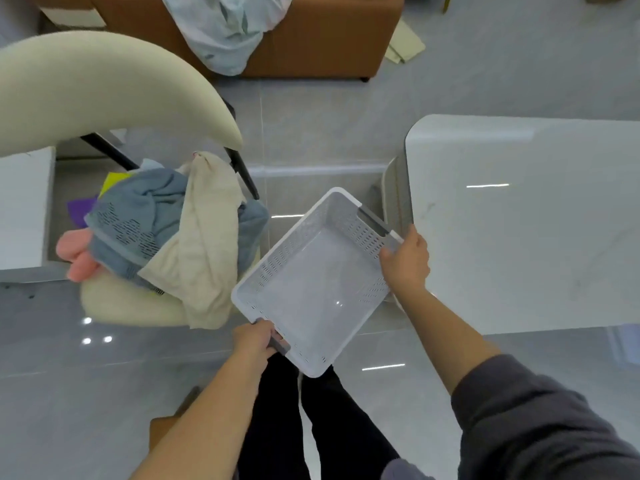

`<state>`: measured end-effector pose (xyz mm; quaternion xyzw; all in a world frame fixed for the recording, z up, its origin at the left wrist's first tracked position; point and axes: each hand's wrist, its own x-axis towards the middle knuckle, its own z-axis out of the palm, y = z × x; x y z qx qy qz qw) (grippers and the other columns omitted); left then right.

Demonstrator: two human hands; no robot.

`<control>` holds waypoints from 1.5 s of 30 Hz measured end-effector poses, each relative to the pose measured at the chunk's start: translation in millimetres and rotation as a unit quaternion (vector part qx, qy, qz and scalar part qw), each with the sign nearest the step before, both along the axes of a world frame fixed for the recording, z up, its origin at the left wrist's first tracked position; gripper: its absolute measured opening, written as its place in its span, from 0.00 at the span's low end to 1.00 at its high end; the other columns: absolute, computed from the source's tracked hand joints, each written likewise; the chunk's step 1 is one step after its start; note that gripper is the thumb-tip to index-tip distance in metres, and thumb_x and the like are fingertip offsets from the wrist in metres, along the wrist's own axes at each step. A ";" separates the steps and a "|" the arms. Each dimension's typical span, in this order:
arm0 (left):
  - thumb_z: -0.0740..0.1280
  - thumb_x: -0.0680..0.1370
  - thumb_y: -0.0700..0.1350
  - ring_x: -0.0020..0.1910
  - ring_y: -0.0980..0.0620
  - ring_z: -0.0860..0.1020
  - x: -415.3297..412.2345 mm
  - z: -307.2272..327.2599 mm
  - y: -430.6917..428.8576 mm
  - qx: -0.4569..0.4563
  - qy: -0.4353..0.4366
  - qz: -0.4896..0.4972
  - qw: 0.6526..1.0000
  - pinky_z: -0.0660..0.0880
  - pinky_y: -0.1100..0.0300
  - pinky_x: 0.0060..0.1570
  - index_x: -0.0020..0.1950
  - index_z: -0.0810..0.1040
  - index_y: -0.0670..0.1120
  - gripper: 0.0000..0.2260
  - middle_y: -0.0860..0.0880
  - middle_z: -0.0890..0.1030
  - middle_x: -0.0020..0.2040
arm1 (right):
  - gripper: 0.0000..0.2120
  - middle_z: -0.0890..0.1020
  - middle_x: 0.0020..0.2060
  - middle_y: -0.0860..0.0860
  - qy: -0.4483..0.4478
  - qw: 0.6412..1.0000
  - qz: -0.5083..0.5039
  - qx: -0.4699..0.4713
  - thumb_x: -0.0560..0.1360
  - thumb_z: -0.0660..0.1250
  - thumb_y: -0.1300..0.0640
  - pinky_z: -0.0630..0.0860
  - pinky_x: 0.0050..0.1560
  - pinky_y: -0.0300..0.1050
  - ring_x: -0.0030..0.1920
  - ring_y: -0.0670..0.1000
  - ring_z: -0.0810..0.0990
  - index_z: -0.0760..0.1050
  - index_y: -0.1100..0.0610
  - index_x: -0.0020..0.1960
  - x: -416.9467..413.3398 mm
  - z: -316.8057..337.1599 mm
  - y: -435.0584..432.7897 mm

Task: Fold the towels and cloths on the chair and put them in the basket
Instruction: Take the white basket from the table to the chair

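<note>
The left hand (254,337) is curled tight round a grey handle (280,342) at the near end of the white plastic basket with small holes (287,251). The right hand (407,261) is curled round the other grey handle at the far end. Both hands hold the basket over the grey floor (104,393), between the cream soft chair (121,306) and the shiny white surface (519,220). On the chair seat lies a messy pile: a blue-grey towel (138,216), a cream cloth (204,237) that hangs over the seat edge, a pink cloth (74,251), a purple cloth (78,207) and a yellow-green cloth (112,180). Further away stands a brown sofa (329,39) with a light blue sheet (225,29) on it.
</note>
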<state>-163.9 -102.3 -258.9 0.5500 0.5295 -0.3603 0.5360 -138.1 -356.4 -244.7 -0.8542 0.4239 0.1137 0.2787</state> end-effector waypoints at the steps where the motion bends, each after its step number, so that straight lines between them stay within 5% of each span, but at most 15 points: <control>1: 0.57 0.75 0.28 0.38 0.42 0.77 -1.0 -4.1 -0.2 -0.003 0.004 0.010 1.000 0.78 0.49 0.43 0.47 0.73 0.37 0.07 0.39 0.77 0.42 | 0.34 0.66 0.69 0.58 -0.026 0.996 -0.059 0.057 0.74 0.65 0.54 0.66 0.67 0.59 0.69 0.60 0.66 0.54 0.57 0.75 -8.4 -3.2 8.0; 4: 0.57 0.76 0.29 0.28 0.47 0.77 -3.1 -10.6 -12.7 -0.016 0.003 0.035 0.999 0.77 0.60 0.27 0.41 0.71 0.37 0.07 0.40 0.77 0.30 | 0.30 0.74 0.62 0.58 -0.059 0.946 -0.228 0.223 0.74 0.65 0.59 0.74 0.58 0.53 0.60 0.60 0.75 0.57 0.60 0.72 -28.0 -20.3 34.5; 7: 0.59 0.77 0.29 0.23 0.51 0.76 -4.2 -18.1 -27.4 -0.034 0.002 0.079 0.996 0.71 0.66 0.18 0.39 0.71 0.37 0.08 0.44 0.76 0.24 | 0.24 0.77 0.58 0.58 -0.045 0.933 -0.256 0.250 0.74 0.64 0.63 0.77 0.56 0.56 0.54 0.59 0.78 0.63 0.59 0.69 -42.7 -40.0 61.1; 13: 0.62 0.76 0.30 0.44 0.45 0.78 -4.9 -41.4 -29.3 -0.126 0.039 0.069 0.989 0.78 0.59 0.32 0.54 0.73 0.35 0.07 0.38 0.78 0.48 | 0.16 0.78 0.53 0.58 -0.005 0.964 -0.200 0.173 0.77 0.55 0.66 0.76 0.56 0.58 0.52 0.60 0.77 0.70 0.60 0.63 -37.3 -71.6 65.5; 15: 0.63 0.77 0.32 0.51 0.43 0.78 5.0 -62.2 -20.2 -0.142 0.048 0.038 0.988 0.78 0.56 0.37 0.51 0.74 0.35 0.04 0.38 0.77 0.51 | 0.16 0.79 0.53 0.59 0.007 0.970 -0.192 0.149 0.78 0.55 0.66 0.77 0.55 0.59 0.53 0.61 0.78 0.72 0.61 0.63 -24.1 -90.6 60.1; 19: 0.59 0.79 0.33 0.36 0.50 0.80 29.1 -121.9 4.6 -0.135 0.005 -0.051 0.989 0.77 0.64 0.32 0.48 0.73 0.41 0.06 0.44 0.79 0.43 | 0.14 0.78 0.49 0.57 0.007 0.975 -0.184 0.125 0.78 0.55 0.65 0.78 0.52 0.55 0.48 0.58 0.77 0.73 0.62 0.62 -6.6 -149.5 48.1; 24: 0.59 0.78 0.34 0.33 0.52 0.78 32.1 -208.6 6.9 -0.093 -0.026 -0.188 0.977 0.75 0.65 0.28 0.51 0.76 0.42 0.08 0.46 0.80 0.41 | 0.13 0.79 0.48 0.57 0.035 0.980 -0.164 0.105 0.77 0.55 0.64 0.79 0.49 0.54 0.47 0.58 0.78 0.75 0.59 0.58 -5.1 -239.6 38.9; 31: 0.59 0.79 0.35 0.25 0.51 0.80 13.9 -341.6 -7.8 -0.023 -0.025 -0.207 0.978 0.77 0.60 0.26 0.49 0.78 0.38 0.08 0.41 0.82 0.41 | 0.16 0.79 0.51 0.60 0.064 0.985 -0.120 0.104 0.78 0.55 0.63 0.77 0.50 0.51 0.49 0.60 0.78 0.74 0.63 0.62 0.3 -356.8 23.2; 38: 0.59 0.77 0.33 0.21 0.49 0.79 7.9 -429.5 -15.5 0.007 -0.021 -0.221 0.975 0.76 0.60 0.22 0.39 0.77 0.39 0.11 0.44 0.80 0.29 | 0.15 0.78 0.57 0.64 0.085 0.987 -0.087 0.106 0.78 0.57 0.64 0.73 0.53 0.48 0.56 0.63 0.77 0.73 0.65 0.63 0.0 -451.0 14.3; 45: 0.57 0.77 0.33 0.24 0.48 0.80 14.3 -469.7 -12.5 0.036 -0.019 -0.265 0.963 0.73 0.61 0.20 0.48 0.77 0.35 0.09 0.39 0.82 0.38 | 0.15 0.79 0.54 0.65 0.051 0.989 -0.085 0.112 0.77 0.56 0.67 0.72 0.49 0.48 0.54 0.63 0.78 0.75 0.66 0.61 6.2 -491.7 23.0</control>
